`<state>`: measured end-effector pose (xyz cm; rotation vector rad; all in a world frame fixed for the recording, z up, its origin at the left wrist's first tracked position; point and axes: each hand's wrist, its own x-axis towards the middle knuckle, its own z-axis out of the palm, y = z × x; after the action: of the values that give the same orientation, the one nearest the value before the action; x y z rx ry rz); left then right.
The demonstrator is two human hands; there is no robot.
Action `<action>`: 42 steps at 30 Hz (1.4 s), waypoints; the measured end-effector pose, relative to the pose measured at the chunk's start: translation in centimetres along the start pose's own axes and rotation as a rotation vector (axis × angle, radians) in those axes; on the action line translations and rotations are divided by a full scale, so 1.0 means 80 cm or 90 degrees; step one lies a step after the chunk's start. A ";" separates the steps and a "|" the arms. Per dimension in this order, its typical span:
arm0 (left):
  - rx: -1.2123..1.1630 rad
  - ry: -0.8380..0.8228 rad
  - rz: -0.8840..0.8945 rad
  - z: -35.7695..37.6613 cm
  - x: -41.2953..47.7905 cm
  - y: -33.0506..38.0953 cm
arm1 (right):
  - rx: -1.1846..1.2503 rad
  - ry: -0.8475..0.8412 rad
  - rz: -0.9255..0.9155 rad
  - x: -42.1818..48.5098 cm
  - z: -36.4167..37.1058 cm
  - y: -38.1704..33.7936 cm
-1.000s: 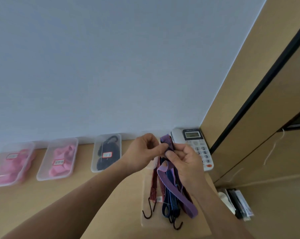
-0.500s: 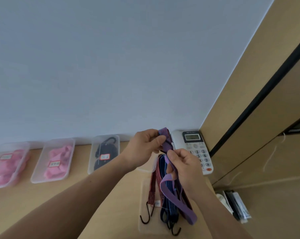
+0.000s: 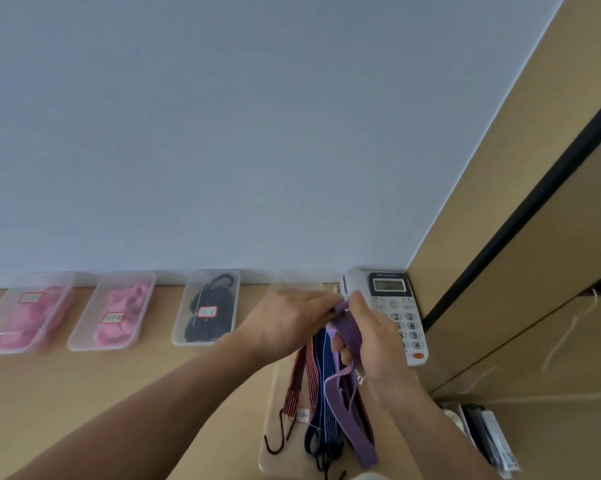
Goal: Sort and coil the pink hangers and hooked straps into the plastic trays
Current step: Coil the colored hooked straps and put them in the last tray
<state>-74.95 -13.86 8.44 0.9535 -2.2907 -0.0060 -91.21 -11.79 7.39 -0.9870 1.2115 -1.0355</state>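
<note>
- The right hand [image 3: 378, 344] is curling its fingers round the purple strap [image 3: 348, 332], with the thumb pressing near the top fold; the left hand [image 3: 288, 323] is pinching that same fold from the other side.
- The purple strap is hanging in a long loop below the right hand; it is looking springy, so a loosened pinch could be letting any coil spring open.
- The red-striped strap [image 3: 294, 386] and the blue strap [image 3: 321, 375] are hanging from the same cluster of fingers, pressed against the purple one; which hand is bearing them I cannot tell; winding the purple strap alone could be dragging them into the coil.
- The dark hooks [image 3: 278, 443] are dangling at the bottom ends, over the near tray [image 3: 268, 420]; whether they are touching it I cannot tell; a hook could be snagging a neighbouring strap or the rim and tugging that light tray across the desk [image 3: 84, 393].
- The telephone [image 3: 389, 289] is sitting just beside the right hand; a swinging strap end could be knocking it.
- An empty tray [image 3: 295, 282] is waiting behind the hands; further left, the tray of black straps [image 3: 179, 337] and two trays of pink hangers [image 3: 119, 317] are standing along the wall, well apart from the work.
</note>
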 end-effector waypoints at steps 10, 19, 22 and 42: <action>-0.200 -0.140 -0.190 0.008 -0.004 0.012 | -0.029 0.038 -0.089 -0.006 -0.011 0.005; -0.773 -0.121 -0.576 0.007 0.019 0.020 | -0.073 0.031 -0.162 -0.016 -0.007 0.014; -0.866 -0.111 -0.563 0.003 0.021 0.023 | -0.084 0.056 -0.166 -0.017 -0.009 0.016; -0.714 -0.073 -0.525 0.001 0.026 0.009 | -0.154 0.067 -0.085 -0.016 -0.020 0.027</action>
<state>-76.55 -14.72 9.71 1.1246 -1.3899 -1.5127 -92.70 -10.10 5.47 -1.2265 1.3964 -1.0739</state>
